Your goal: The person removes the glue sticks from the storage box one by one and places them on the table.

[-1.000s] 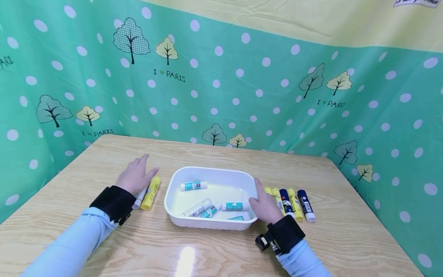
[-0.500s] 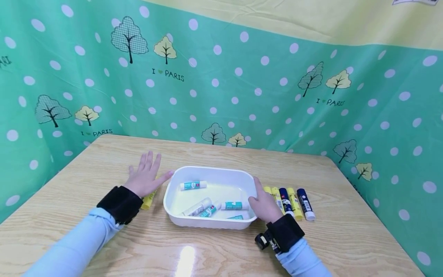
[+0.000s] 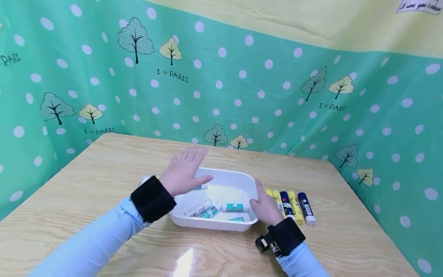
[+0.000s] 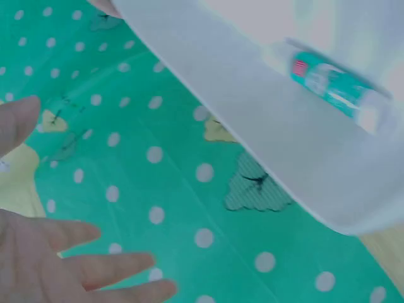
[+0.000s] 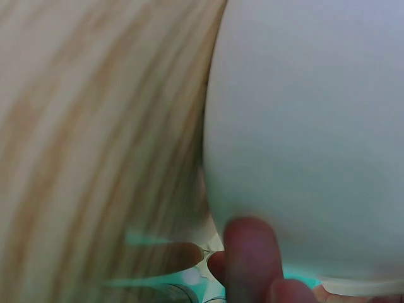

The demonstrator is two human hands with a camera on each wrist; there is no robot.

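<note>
A white plastic tub (image 3: 214,224) sits mid-table and holds several teal-and-white glue sticks (image 3: 235,207). My left hand (image 3: 185,169) hovers over the tub's back left part, palm down, fingers straight and spread, holding nothing. It hides part of one stick. In the left wrist view the spread fingers (image 4: 95,271) show below the tub's wall (image 4: 265,113), with a teal glue stick (image 4: 334,88) inside. My right hand (image 3: 264,206) holds the tub's right rim, thumb over the edge. A finger (image 5: 252,252) presses on the tub's outer wall (image 5: 309,126).
A row of yellow and dark blue glue sticks (image 3: 295,206) lies on the wooden table (image 3: 104,165) right of the tub. A white stick end (image 3: 143,180) peeks out behind my left forearm. A green dotted cloth wall (image 3: 242,84) surrounds the table.
My left hand has lifted off the glue sticks at the tub's left and swung right, over the tub, with its fingers spread. The right hand has stayed on the rim.
</note>
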